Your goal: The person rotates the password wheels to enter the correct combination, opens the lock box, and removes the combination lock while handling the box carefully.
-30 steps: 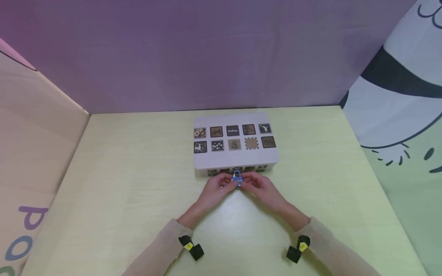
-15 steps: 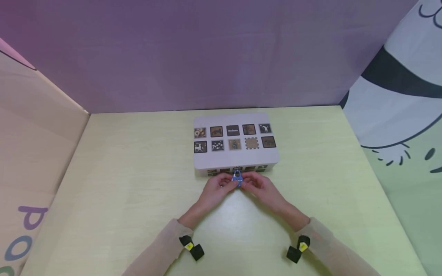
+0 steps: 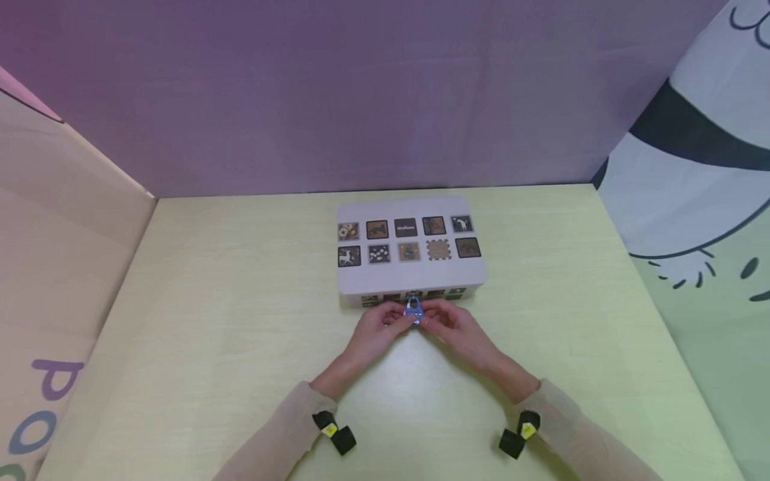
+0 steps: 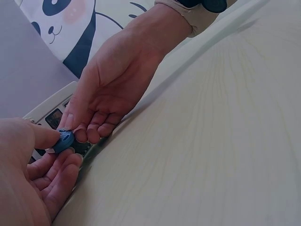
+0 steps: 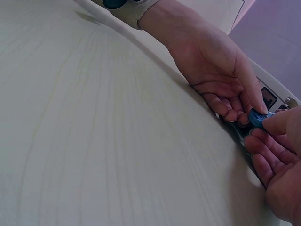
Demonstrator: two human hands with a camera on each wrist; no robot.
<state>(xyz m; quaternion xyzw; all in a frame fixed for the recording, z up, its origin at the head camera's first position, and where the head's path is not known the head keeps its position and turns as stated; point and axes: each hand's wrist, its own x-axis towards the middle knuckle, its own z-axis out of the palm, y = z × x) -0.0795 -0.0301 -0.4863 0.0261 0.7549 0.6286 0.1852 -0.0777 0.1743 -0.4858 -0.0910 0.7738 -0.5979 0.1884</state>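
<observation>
A small blue padlock (image 3: 414,311) with a metal shackle is at the middle of the front side of a white box (image 3: 412,272). The left hand (image 3: 374,333) pinches its left side between thumb and fingers, and the right hand (image 3: 462,335) pinches its right side. In the left wrist view the blue padlock body (image 4: 64,141) shows between both thumbs, with the remaining fingers curled beneath. The right wrist view has the padlock (image 5: 257,118) partly covered by the fingertips. Near it, a metal clasp (image 5: 291,102) stands out from the box.
The box lid carries two rows of small square pictures. Under it lies a pale wood-grain table (image 3: 240,280). A purple cloth wall (image 3: 385,100) rises behind, and printed panels (image 3: 692,187) flank the sides. Each sleeve has a black strap (image 3: 333,431) at the wrist.
</observation>
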